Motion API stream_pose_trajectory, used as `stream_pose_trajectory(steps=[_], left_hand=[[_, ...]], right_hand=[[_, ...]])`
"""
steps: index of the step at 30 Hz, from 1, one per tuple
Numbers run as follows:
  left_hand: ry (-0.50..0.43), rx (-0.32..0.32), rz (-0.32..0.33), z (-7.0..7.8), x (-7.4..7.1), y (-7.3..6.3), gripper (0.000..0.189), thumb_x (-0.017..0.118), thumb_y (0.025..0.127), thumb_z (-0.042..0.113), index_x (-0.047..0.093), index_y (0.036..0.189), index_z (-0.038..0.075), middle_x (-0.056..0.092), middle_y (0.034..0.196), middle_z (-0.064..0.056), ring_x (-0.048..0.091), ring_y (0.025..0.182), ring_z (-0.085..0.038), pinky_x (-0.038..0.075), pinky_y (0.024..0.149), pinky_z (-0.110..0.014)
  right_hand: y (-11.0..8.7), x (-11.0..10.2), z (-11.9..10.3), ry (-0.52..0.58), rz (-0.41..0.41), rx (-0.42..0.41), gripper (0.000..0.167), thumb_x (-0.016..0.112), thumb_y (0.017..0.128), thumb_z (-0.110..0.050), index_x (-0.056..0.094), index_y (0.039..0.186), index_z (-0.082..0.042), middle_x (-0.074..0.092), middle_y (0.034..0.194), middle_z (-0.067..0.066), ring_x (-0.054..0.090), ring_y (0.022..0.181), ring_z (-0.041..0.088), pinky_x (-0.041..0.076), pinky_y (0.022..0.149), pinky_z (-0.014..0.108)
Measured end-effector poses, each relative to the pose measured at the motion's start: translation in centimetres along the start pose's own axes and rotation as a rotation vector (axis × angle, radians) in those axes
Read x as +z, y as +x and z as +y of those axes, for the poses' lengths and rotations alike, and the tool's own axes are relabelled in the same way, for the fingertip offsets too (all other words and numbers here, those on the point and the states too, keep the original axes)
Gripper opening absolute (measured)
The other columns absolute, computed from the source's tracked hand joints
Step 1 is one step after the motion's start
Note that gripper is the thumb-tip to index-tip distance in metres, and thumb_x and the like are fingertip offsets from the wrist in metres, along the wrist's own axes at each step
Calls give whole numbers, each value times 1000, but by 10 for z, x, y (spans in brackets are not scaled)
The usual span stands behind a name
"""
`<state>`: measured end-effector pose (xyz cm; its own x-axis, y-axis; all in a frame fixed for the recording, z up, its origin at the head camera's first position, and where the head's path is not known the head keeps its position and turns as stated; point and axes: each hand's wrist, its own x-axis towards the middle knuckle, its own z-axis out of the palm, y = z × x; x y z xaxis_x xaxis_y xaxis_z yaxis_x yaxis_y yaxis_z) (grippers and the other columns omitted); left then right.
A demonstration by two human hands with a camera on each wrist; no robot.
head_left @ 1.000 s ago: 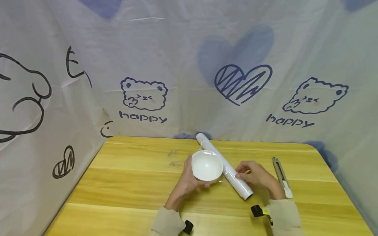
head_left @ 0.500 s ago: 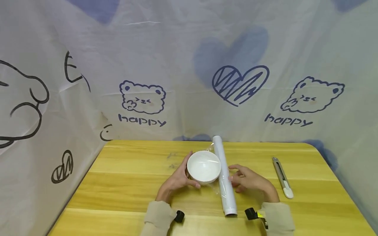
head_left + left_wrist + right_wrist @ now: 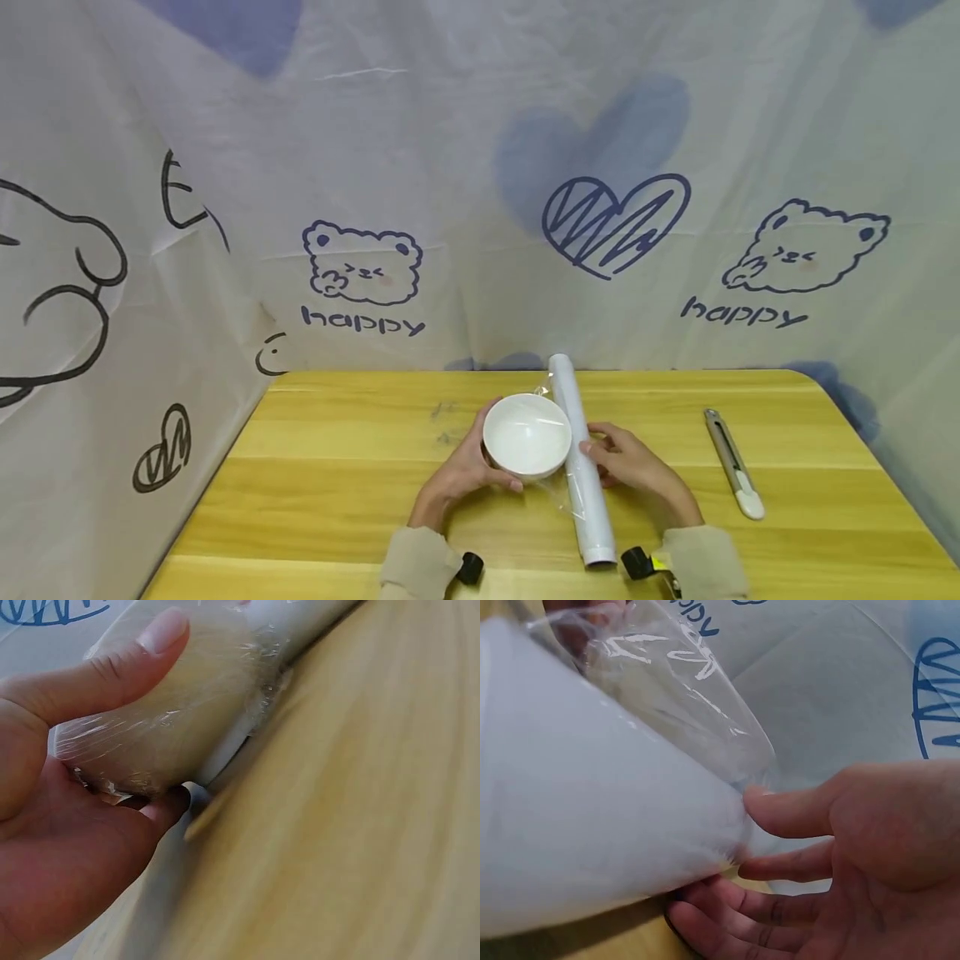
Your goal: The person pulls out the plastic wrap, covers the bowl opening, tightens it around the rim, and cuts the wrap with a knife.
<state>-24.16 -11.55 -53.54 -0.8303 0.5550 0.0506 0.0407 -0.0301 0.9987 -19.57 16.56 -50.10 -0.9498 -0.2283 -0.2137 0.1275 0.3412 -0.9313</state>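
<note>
A white bowl (image 3: 527,435), its mouth up and tipped a little toward me in the head view, is held by my left hand (image 3: 465,465). In the left wrist view the thumb (image 3: 142,667) lies over the bowl's wrinkled film-covered side (image 3: 180,727), with fingers curled under it. Along the bowl's right side lies a long white roll of cling film (image 3: 588,508). Clear film (image 3: 705,697) stretches between roll and bowl. My right hand (image 3: 637,467) grips the roll near its middle, thumb on it and fingers curled beneath; some fingertips are hidden.
A utility knife (image 3: 733,462) with a white end lies on the wooden table (image 3: 322,500) to the right of my right hand. A printed cloth (image 3: 480,167) hangs behind the table and along its left side.
The roll has swung from a slant to nearly straight away from me, and lies close against the bowl. My right hand has shifted left with it; my left hand keeps hold of the bowl.
</note>
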Motion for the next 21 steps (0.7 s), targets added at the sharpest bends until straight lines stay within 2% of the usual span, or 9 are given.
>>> stream_pose_trajectory(steps=[3,7,12,16,19,21], left_hand=[[4,13,0,0,-2,0,128,88,62,-20,14,162,9,32,158,-18,38,139,-34,32,117,-39],[21,-1,9,-1,-4,-2,129,89,62,-19,13,162,9,31,159,-17,37,140,-34,30,118,-41],[-9,-24,25,-3,-4,-5,134,89,64,-18,4,164,9,26,162,-19,34,142,-36,27,120,-45],[-6,-17,27,-6,-3,-4,140,92,64,-12,-2,164,9,25,163,-19,32,144,-37,22,121,-48],[23,-2,29,-6,-2,-2,137,95,63,-9,3,164,10,29,161,-17,34,143,-35,22,121,-50],[30,7,30,-5,-1,-2,134,94,63,-9,9,164,11,32,159,-16,37,141,-34,25,120,-49]], right_hand=[[1,3,-2,-36,14,-7,59,56,107,-17,31,148,19,61,106,22,64,88,24,60,71,41],[1,10,-4,-93,33,6,63,55,107,-19,28,148,22,62,107,20,63,89,24,58,73,38],[3,17,-6,-118,37,5,57,58,105,-21,42,142,20,61,107,18,61,94,24,57,78,37],[5,20,-5,-106,110,57,56,64,101,-21,47,138,19,60,108,19,61,93,25,58,78,38],[6,20,-5,-106,164,88,55,67,98,-19,49,134,18,61,108,21,63,92,26,59,77,39],[7,20,-4,-103,194,80,53,69,96,-18,51,131,17,62,106,22,64,90,26,59,76,39]])
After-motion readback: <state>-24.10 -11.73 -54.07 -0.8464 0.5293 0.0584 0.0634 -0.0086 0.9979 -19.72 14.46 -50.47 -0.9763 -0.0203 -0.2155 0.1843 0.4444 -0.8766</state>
